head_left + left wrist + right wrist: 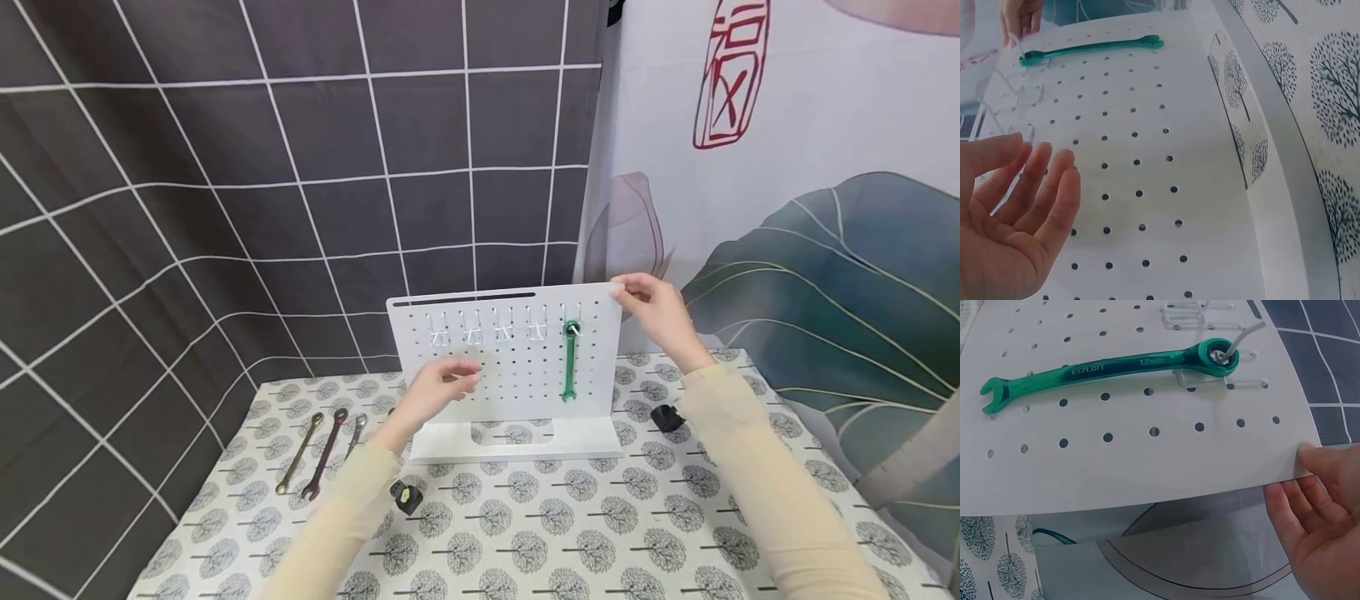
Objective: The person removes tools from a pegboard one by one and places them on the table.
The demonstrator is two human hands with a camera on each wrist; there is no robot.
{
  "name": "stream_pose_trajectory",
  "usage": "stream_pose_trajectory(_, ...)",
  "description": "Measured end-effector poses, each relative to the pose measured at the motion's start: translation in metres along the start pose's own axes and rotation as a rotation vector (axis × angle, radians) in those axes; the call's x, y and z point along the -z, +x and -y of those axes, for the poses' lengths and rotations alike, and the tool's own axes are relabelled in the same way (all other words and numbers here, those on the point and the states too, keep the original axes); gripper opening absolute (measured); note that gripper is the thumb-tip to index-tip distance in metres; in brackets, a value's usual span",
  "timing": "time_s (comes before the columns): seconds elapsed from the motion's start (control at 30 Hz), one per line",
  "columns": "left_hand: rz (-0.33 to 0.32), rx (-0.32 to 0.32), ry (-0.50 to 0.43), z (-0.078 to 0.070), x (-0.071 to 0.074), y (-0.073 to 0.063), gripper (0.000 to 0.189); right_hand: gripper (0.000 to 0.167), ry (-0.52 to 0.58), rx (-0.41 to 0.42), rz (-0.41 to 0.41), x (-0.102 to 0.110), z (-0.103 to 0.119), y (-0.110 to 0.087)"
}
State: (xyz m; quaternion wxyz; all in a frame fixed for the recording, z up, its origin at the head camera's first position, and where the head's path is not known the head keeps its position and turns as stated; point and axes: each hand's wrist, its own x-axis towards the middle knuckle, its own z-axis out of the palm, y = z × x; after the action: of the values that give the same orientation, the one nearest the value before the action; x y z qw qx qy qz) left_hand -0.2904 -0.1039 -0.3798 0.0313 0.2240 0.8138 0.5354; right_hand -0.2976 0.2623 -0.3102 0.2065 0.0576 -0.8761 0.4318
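A white pegboard (525,367) stands upright on its base. My right hand (660,312) pinches its top right corner, thumb on the front face and fingers behind, as the right wrist view also shows. From the rightmost hook hangs a green combination wrench (1110,365) marked 12mm, its ring end over the hook and its open end downward. Several white wire hooks (472,332) to its left bear nothing. In front of the board's left half my left hand (438,390) hovers with loosely bent fingers, holding nothing; the left wrist view shows its palm (1010,250) bare.
Left of the board, a brass-coloured wrench (300,452), a dark reddish wrench (326,454) and a silver one (357,433) lie on the tree-print tablecloth (525,542). My left forearm partly covers that area. A grid-patterned dark curtain (315,142) hangs behind.
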Motion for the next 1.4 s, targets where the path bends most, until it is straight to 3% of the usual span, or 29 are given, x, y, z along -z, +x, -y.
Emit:
stream_pose_trajectory(0.47, 0.074, -0.006, -0.049, -0.011, -0.028, 0.026, 0.032, 0.039, -0.018, 0.015, -0.033, 0.003, 0.002, 0.001)
stream_pose_trajectory(1.17, 0.171, -0.107, 0.034, -0.028, -0.070, 0.058, 0.035, 0.042, -0.013, 0.017, -0.034, 0.004, 0.000, 0.000)
stream_pose_trajectory(1.4, 0.144, -0.065, 0.014, -0.024, -0.083, 0.066, 0.037, 0.038, -0.013, 0.010, -0.028, -0.003, -0.002, 0.001)
